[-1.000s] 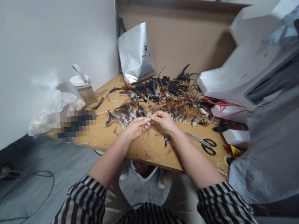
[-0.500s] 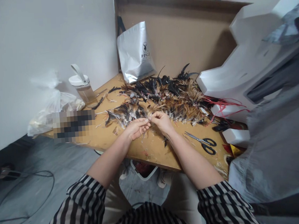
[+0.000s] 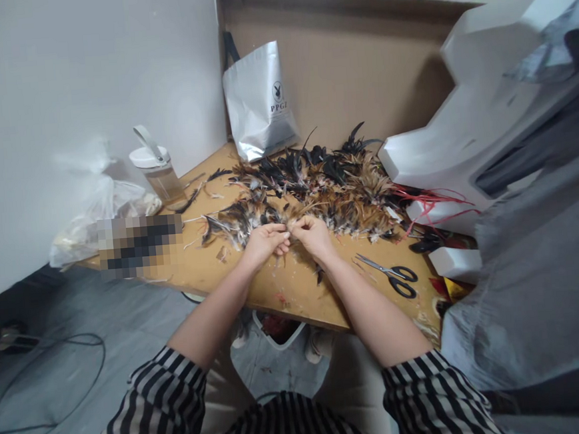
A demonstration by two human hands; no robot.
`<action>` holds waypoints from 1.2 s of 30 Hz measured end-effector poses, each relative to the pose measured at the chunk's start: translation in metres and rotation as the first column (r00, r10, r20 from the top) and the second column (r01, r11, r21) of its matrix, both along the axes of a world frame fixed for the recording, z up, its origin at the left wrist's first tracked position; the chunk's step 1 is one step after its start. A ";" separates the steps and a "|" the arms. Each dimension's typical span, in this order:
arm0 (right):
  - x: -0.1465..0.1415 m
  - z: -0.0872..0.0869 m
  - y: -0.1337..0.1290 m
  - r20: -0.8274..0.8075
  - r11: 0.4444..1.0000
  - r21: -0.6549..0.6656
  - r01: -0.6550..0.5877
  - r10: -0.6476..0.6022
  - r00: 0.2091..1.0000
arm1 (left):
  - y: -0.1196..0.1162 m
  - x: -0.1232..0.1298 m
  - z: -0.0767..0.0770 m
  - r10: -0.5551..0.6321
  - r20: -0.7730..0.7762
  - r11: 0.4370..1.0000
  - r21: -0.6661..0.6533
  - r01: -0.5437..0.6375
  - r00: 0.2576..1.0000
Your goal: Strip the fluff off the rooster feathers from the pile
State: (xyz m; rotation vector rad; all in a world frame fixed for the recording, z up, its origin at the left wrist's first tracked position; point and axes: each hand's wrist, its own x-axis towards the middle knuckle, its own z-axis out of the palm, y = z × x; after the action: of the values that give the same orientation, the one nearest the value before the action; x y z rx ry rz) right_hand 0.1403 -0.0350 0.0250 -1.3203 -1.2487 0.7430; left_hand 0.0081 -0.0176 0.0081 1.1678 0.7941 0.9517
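Observation:
My left hand point(image 3: 266, 241) and my right hand point(image 3: 314, 235) meet over the front of the wooden table, fingertips almost touching. Both are closed in a pinch around a small tuft of light brown feathers point(image 3: 293, 213) that sticks up between them; the quill ends are too small to make out. Just beyond lies a front row of brown, black and white feathers point(image 3: 364, 212). Behind it runs a second row of darker feathers point(image 3: 315, 165). To the right of my right wrist lie black-handled scissors point(image 3: 391, 274), blades pointing left.
A lidded drink bottle point(image 3: 158, 174) and a plastic bag point(image 3: 103, 215) stand left. A silver bag point(image 3: 259, 105) leans on the cardboard point(image 3: 358, 71) at the back. Red strings point(image 3: 436, 202) and white foam point(image 3: 425, 156) lie right. Below the table edge is a bin point(image 3: 278, 331).
The view has shifted slightly. My hands stay together at the same place, with the left fingers a little less curled. Nothing else has visibly moved.

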 end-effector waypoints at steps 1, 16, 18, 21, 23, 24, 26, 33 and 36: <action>0.001 0.000 0.000 0.016 1.000 -0.003 0.016 -0.016 1.000 | -0.001 0.001 0.000 0.034 -0.046 0.998 0.059 -0.031 0.998; 0.005 -0.003 0.003 0.057 0.991 -0.129 0.045 -0.038 0.998 | -0.003 -0.005 0.007 0.106 -0.134 0.929 0.368 -0.050 0.985; 0.003 -0.001 0.002 0.018 0.987 -0.154 0.042 -0.040 0.999 | -0.002 -0.005 0.007 0.089 -0.072 0.926 0.374 -0.056 0.993; 0.000 0.000 0.001 -0.063 0.983 -0.182 0.013 -0.025 0.998 | -0.001 -0.004 0.007 0.049 0.023 0.957 0.284 -0.054 0.999; 0.000 -0.001 0.002 -0.123 0.981 -0.194 -0.014 -0.011 0.992 | 0.000 -0.005 0.007 0.006 0.078 0.979 0.202 -0.022 0.997; 0.001 -0.002 0.003 -0.149 0.979 -0.203 -0.031 0.000 0.989 | 0.000 -0.005 0.006 -0.012 0.096 0.986 0.168 -0.004 0.995; 0.003 -0.004 0.004 -0.204 0.970 -0.231 -0.077 0.029 0.978 | 0.000 -0.006 0.006 -0.033 0.112 0.991 0.131 0.018 0.993; 0.011 -0.002 0.002 -0.380 0.923 -0.300 -0.242 0.118 0.918 | 0.000 -0.005 0.004 -0.073 -0.007 0.965 0.252 0.073 0.997; 0.014 0.001 0.000 -0.397 0.904 -0.324 -0.280 0.139 0.907 | 0.002 -0.004 0.002 -0.040 -0.024 0.964 0.263 0.045 0.999</action>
State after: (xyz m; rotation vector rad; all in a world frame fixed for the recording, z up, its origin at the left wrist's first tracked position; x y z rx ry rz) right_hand 0.1547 -0.0346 0.0257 -1.2757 -0.9837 1.3765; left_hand 0.0041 -0.0159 0.0100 1.4197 0.6675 1.0342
